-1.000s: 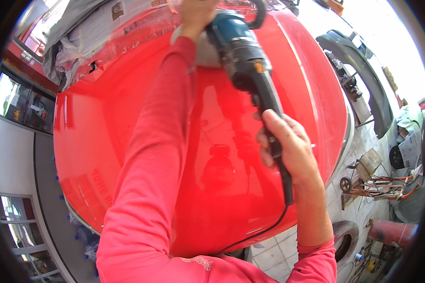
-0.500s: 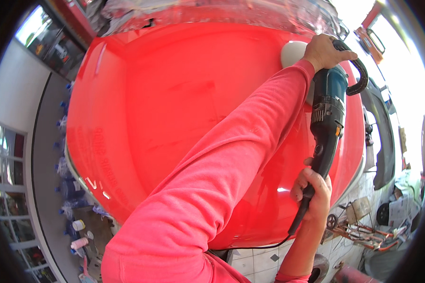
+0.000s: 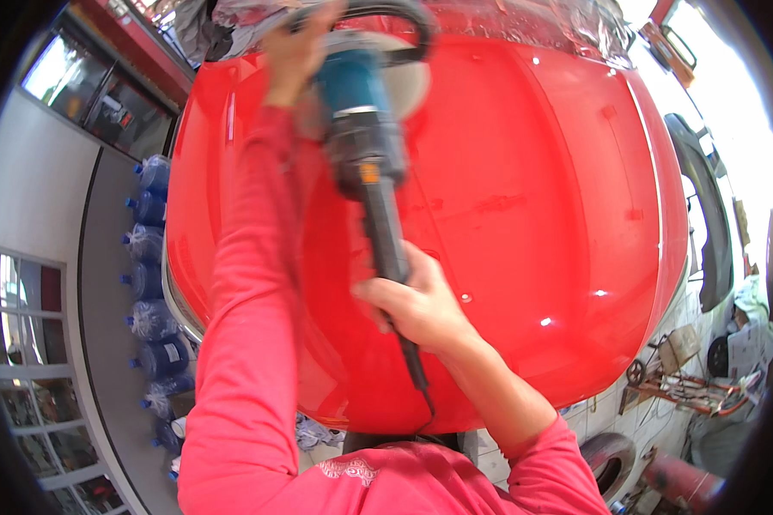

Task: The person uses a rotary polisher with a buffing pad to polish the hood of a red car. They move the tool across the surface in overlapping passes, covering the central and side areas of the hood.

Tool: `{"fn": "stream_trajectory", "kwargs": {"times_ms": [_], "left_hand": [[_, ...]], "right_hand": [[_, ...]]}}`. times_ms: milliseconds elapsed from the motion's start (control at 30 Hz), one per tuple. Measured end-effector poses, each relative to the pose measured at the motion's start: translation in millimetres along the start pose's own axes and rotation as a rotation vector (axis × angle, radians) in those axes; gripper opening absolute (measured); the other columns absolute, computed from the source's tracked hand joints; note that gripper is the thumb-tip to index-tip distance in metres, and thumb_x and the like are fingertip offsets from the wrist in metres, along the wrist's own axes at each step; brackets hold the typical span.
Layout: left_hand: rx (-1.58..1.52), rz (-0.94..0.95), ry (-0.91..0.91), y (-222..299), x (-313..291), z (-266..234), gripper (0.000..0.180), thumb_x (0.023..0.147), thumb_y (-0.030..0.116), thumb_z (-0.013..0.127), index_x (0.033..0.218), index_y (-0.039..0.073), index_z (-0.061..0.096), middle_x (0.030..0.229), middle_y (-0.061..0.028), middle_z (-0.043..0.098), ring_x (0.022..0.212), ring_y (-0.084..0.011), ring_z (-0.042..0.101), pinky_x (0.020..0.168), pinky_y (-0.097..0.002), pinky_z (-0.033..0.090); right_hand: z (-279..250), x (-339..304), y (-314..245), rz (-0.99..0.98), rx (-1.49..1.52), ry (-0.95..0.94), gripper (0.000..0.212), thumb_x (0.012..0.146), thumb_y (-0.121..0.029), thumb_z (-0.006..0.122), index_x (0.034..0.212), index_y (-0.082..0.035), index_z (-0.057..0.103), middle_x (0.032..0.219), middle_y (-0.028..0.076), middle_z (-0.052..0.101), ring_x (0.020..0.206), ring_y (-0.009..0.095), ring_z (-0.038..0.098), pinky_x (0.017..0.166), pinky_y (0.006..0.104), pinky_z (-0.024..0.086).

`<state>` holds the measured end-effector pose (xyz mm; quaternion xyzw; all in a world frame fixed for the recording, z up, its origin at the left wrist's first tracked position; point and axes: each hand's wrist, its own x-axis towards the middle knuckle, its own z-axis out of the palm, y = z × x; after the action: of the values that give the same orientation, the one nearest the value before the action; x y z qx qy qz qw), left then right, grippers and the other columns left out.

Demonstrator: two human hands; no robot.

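A teal and black car polisher [image 3: 356, 86] lies across the far left part of a glossy red car hood [image 3: 507, 283], its pale round pad [image 3: 412, 86] against the paint. My left hand [image 3: 296, 56], blurred by motion, grips the black loop handle [image 3: 395, 10] at the front of the tool. Around the rear handle close the fingers of my right hand [image 3: 425, 300]. From that handle's end a black cord [image 3: 430, 412] hangs down toward my body. Faint dark smudges [image 3: 498, 203] show on the middle of the hood.
Crumpled plastic sheeting [image 3: 541, 30] covers the car beyond the hood. Several blue water jugs [image 3: 159, 356] line the left wall. On the right lie a tire [image 3: 608, 459], a red cylinder [image 3: 683, 481], a metal-framed cart [image 3: 678, 390] and a dark curved car panel [image 3: 704, 215].
Both hands have swept the polisher from the hood's far right side to its far left. My left arm no longer crosses over the hood's middle.
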<state>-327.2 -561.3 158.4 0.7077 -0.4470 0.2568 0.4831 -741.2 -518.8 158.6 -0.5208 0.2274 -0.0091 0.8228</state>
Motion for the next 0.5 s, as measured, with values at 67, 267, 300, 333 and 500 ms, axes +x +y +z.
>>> {"fn": "stream_trajectory", "kwargs": {"times_ms": [67, 267, 300, 333, 500], "left_hand": [[-0.326, -0.281, 0.154, 20, -13, -58, 0.037, 0.096, 0.035, 0.08, 0.112, 0.001, 0.084, 0.101, -0.0054, 0.083, 0.089, -0.0125, 0.072, 0.086, -0.0337, 0.058], [-0.251, -0.481, 0.371, -16, -40, -142, 0.036, 0.093, 0.035, 0.083, 0.099, 0.0, 0.083, 0.081, 0.0007, 0.069, 0.07, -0.0102, 0.059, 0.069, -0.0292, 0.048], [-0.27, -0.497, 0.382, -4, -45, -140, 0.034, 0.094, 0.034, 0.083, 0.097, 0.0, 0.083, 0.079, 0.001, 0.068, 0.07, -0.0099, 0.058, 0.068, -0.029, 0.047], [-0.285, -0.514, 0.398, 7, -49, -137, 0.033, 0.094, 0.034, 0.083, 0.095, 0.001, 0.082, 0.078, 0.0013, 0.067, 0.069, -0.0097, 0.058, 0.067, -0.0287, 0.046], [-0.379, -0.464, 0.303, 82, -51, -53, 0.031, 0.094, 0.032, 0.083, 0.096, 0.002, 0.083, 0.081, 0.0001, 0.073, 0.07, -0.0074, 0.06, 0.066, -0.0264, 0.046]], "right_hand": [[13, 20, 1, 0.031, -0.066, -0.052, 0.032, 0.089, -0.015, 0.079, 0.107, -0.001, 0.057, 0.067, 0.001, 0.056, 0.053, 0.012, 0.057, 0.051, 0.03, 0.046], [28, 29, 4, -0.016, -0.242, -0.178, 0.044, 0.088, -0.036, 0.085, 0.093, -0.001, 0.059, 0.071, 0.006, 0.055, 0.066, 0.018, 0.06, 0.062, 0.0381, 0.05], [24, 22, 0, 0.016, -0.26, -0.175, 0.045, 0.088, -0.038, 0.085, 0.093, -0.002, 0.059, 0.071, 0.006, 0.055, 0.067, 0.019, 0.06, 0.063, 0.0381, 0.05], [18, 12, -7, 0.049, -0.28, -0.178, 0.047, 0.088, -0.04, 0.086, 0.094, -0.002, 0.059, 0.071, 0.006, 0.055, 0.068, 0.019, 0.06, 0.064, 0.038, 0.05], [-56, -40, -13, 0.156, -0.221, -0.128, 0.051, 0.09, -0.043, 0.087, 0.105, -0.002, 0.06, 0.071, 0.002, 0.053, 0.059, 0.013, 0.055, 0.055, 0.0339, 0.045]]}}
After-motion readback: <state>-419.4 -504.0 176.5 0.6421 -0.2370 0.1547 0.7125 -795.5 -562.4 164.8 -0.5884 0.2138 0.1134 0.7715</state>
